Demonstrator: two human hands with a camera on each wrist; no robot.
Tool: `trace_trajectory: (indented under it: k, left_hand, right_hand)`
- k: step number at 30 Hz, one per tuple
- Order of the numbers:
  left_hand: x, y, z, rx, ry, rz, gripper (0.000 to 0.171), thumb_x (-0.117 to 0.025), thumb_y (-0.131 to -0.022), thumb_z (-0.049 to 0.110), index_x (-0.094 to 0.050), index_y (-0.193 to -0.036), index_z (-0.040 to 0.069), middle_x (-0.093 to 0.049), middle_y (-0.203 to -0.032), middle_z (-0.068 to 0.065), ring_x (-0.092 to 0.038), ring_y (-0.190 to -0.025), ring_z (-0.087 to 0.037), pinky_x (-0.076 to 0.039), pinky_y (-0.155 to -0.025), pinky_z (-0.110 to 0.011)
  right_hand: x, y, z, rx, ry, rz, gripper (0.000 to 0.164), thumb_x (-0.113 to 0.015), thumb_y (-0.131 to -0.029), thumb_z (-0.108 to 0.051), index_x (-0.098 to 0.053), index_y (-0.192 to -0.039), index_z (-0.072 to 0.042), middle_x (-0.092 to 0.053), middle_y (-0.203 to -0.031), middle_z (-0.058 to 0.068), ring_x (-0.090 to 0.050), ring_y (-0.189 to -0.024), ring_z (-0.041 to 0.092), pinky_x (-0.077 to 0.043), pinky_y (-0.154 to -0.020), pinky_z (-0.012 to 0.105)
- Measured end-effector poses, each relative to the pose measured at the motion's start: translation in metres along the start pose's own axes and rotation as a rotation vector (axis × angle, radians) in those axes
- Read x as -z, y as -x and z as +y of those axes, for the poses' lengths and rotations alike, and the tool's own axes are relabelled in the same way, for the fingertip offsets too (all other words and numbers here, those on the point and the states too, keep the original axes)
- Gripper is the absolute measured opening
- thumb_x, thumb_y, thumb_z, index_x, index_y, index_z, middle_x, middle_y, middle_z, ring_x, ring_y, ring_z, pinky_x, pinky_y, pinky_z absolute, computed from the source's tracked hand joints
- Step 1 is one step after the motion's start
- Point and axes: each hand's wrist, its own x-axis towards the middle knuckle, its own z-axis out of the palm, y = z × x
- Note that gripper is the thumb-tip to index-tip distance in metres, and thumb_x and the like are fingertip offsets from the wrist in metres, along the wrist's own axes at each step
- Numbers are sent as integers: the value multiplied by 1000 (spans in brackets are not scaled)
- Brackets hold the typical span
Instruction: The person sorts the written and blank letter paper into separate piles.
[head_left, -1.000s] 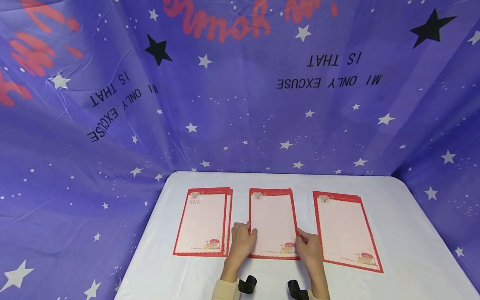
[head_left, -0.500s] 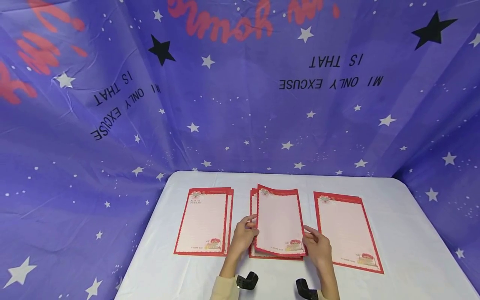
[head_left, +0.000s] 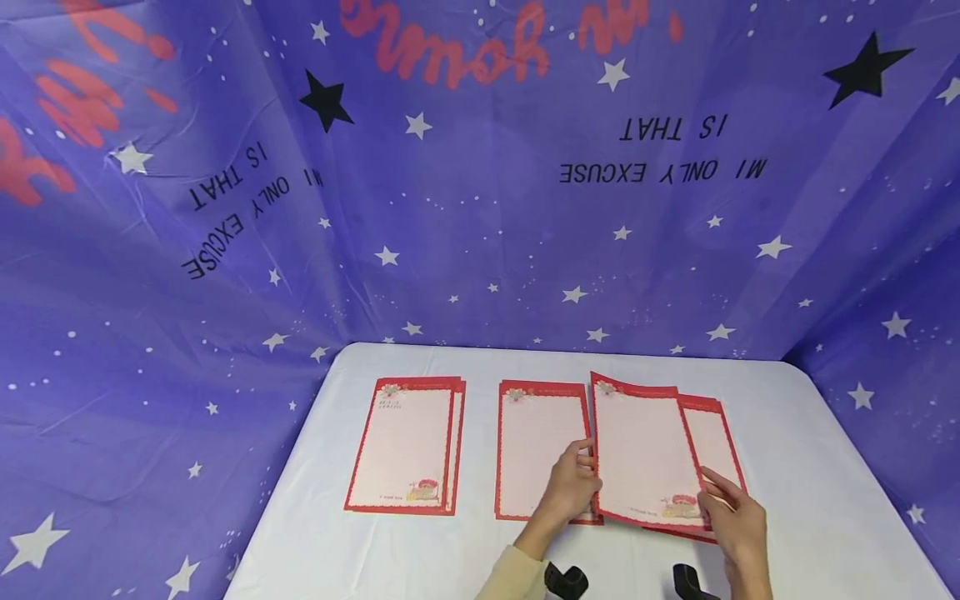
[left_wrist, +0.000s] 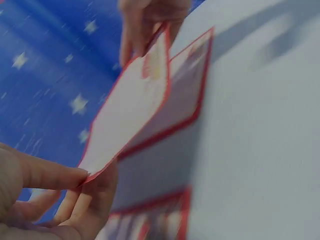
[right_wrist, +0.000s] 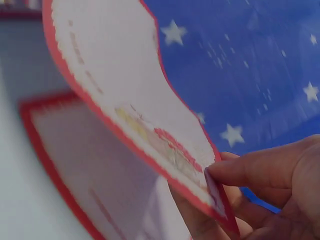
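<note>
A red-bordered sheet of writing paper (head_left: 645, 454) is held up off the table, bowed slightly, between both hands. My left hand (head_left: 572, 483) pinches its left edge between thumb and fingers, as the left wrist view shows. At the lower right corner my right hand (head_left: 737, 518) pinches the sheet; in the right wrist view the thumb lies over the printed red drawing (right_wrist: 177, 147). Under the raised sheet lies the right-hand pile of like paper (head_left: 712, 433), mostly covered. Just left of the sheet is the middle pile (head_left: 540, 450), its right edge behind my left hand.
A third pile of the same paper (head_left: 408, 442) lies at the left, its top sheet bearing small writing at the upper left. All stand on a white-covered table (head_left: 300, 533). A purple star-printed cloth (head_left: 480, 208) hangs behind and at both sides.
Both hands have lifted the top sheet from the middle pile and carried it right, over the right-hand pile. Another sheet now shows on top of the middle pile.
</note>
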Motion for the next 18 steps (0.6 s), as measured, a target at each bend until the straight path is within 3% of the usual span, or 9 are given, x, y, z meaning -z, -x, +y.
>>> trace_trajectory:
  k: [4, 8, 10, 13, 15, 18]
  left_hand:
    - [-30, 3, 1, 36, -23, -81, 69, -67, -83, -12, -49, -149, -5, -64, -112, -8, -62, -89, -13, -52, -72, -24]
    - [-51, 8, -1, 100, 46, -184, 75, -70, -85, -4, -40, -153, -10, -65, -114, -8, -66, -87, -14, -56, -76, -27]
    - [-58, 10, -3, 135, 97, -213, 74, -69, -86, -3, -39, -153, -11, -65, -110, -7, -69, -82, -17, -59, -74, -29]
    - [-62, 11, -4, 182, 149, -230, 71, -68, -90, -2, -39, -154, -11, -63, -110, -7, -71, -82, -24, -62, -75, -37]
    - [-63, 10, -4, 205, 162, -229, 67, -67, -92, 0, -40, -153, -11, -61, -115, -8, -71, -88, -27, -62, -80, -40]
    - [-63, 3, -4, 226, 187, -240, 63, -65, -95, 2, -42, -151, -14, -60, -120, -11, -70, -97, -30, -60, -87, -45]
  right_hand:
    - [21, -9, 8, -11, 23, 60, 45, -58, -98, 0, -59, -142, 5, -66, -87, -20, -55, -69, -6, -46, -59, 19]
    - [34, -13, 15, -28, 60, 114, 46, -55, -96, 2, -60, -141, 6, -53, -78, -31, -50, -66, -7, -44, -58, 19]
    - [37, -14, 18, -57, 68, 133, 48, -53, -94, 3, -59, -142, 6, -58, -80, -24, -48, -66, -7, -43, -57, 19]
    - [39, -16, 22, -121, 58, 158, 52, -49, -94, 5, -55, -146, 5, -69, -101, 3, -46, -69, -5, -42, -56, 18]
    - [37, -17, 23, -154, 47, 177, 55, -47, -94, 5, -53, -149, 4, -63, -122, 19, -45, -71, -3, -40, -56, 18]
    - [34, -21, 26, -156, 42, 190, 59, -45, -92, 5, -51, -150, 4, -52, -137, 29, -45, -76, 1, -38, -57, 18]
